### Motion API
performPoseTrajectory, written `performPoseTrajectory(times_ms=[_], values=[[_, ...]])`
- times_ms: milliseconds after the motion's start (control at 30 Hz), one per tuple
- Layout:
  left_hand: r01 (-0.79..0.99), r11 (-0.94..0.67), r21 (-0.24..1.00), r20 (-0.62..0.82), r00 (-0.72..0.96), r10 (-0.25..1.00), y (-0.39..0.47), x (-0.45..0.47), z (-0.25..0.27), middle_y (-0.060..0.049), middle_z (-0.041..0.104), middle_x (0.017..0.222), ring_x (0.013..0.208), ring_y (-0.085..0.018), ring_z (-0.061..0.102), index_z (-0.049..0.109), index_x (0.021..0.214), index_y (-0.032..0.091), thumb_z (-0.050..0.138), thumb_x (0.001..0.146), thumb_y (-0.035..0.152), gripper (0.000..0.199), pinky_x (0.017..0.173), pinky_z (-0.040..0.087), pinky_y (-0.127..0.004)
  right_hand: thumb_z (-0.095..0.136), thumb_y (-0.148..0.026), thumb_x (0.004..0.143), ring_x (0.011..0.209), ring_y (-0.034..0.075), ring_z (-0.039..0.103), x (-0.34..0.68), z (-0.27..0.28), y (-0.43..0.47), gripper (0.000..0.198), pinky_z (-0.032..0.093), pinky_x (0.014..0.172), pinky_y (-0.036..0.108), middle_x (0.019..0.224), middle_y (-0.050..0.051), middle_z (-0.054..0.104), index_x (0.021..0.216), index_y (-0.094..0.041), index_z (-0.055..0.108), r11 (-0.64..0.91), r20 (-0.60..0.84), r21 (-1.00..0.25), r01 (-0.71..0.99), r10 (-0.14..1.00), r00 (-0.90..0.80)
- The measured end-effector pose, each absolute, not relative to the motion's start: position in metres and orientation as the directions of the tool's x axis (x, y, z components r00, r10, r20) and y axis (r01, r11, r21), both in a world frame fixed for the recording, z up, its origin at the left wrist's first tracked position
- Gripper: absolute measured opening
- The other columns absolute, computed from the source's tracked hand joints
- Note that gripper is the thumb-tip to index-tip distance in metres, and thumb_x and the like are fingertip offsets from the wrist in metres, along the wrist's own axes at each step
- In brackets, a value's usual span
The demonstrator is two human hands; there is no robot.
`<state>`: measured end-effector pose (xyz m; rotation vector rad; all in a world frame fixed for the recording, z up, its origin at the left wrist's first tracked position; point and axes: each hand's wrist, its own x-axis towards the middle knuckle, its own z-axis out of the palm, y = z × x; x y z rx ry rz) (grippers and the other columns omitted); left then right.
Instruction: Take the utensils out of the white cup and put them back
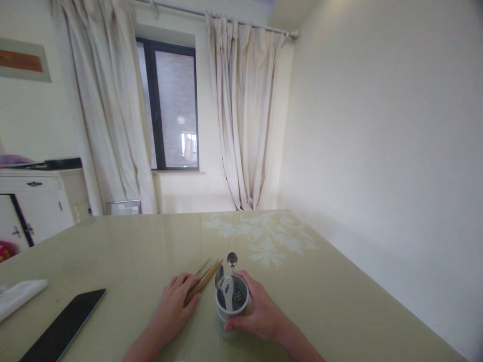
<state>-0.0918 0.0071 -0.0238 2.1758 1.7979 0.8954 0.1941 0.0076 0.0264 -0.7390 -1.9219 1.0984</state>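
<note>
My left hand is closed around a bundle of several wooden chopsticks, low over the table, with their tips angled away to the right. Just right of them is a round utensil holder with a pale rim and drainage holes in its bottom. My right hand grips it from the right side, thumb at the front. Inside the holder lean a white ceramic spoon with a blue mark and two metal spoons, one upright at the back and one at the left.
The glossy greenish table has a white floral pattern at its far right. A black flat device and a white object lie at left. A wall runs along the right; a white cabinet stands beyond.
</note>
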Motion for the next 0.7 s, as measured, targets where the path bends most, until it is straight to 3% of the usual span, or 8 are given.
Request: performPoseTrajectory(times_ms=[200,333,467,700], values=[[0.754,-0.313,0.578,0.297,0.163,0.941,-0.001,-0.083,-0.02,-0.01,0.075,0.123,0.118,-0.028,0.067,0.075,0.122,0.026,0.057,0.095,0.031,0.034,0.108,0.052,-0.043,0.103,-0.042,0.059,0.104,0.027,0.069,0.193,0.028,0.009,0.08,0.052,0.094,0.037,0.116,0.004,0.076,0.127,-0.025,0.064,0.465,0.366,-0.883,0.055,0.758,-0.54],[0.788,-0.322,0.524,0.294,0.187,0.937,-0.004,-0.072,-0.022,-0.008,0.073,0.135,0.127,-0.026,0.066,0.073,0.131,0.028,0.052,0.099,0.03,0.038,0.114,0.05,-0.043,0.102,-0.045,0.059,0.103,0.027,0.069,0.192,0.028,0.009,0.079,0.052,0.094,0.037,0.115,0.005,0.076,0.125,-0.024,0.064,0.469,0.379,-0.883,0.033,0.752,-0.539],[0.842,-0.333,0.426,0.295,0.218,0.93,-0.002,-0.071,-0.029,-0.003,0.064,0.153,0.138,-0.026,0.062,0.061,0.149,0.036,0.051,0.103,0.035,0.047,0.12,0.047,-0.046,0.102,-0.048,0.06,0.104,0.027,0.069,0.192,0.028,0.009,0.079,0.052,0.093,0.037,0.115,0.005,0.075,0.124,-0.023,0.063,0.484,0.39,-0.874,0.043,0.752,-0.531],[0.808,-0.413,0.42,0.275,0.32,0.907,0.001,-0.074,-0.019,0.002,0.063,0.154,0.143,-0.024,0.059,0.059,0.15,0.039,0.05,0.104,0.035,0.047,0.124,0.045,-0.044,0.1,-0.051,0.061,0.105,0.028,0.069,0.19,0.028,0.01,0.078,0.052,0.095,0.04,0.115,0.006,0.075,0.124,-0.023,0.063,0.49,0.404,-0.871,0.032,0.752,-0.521]])
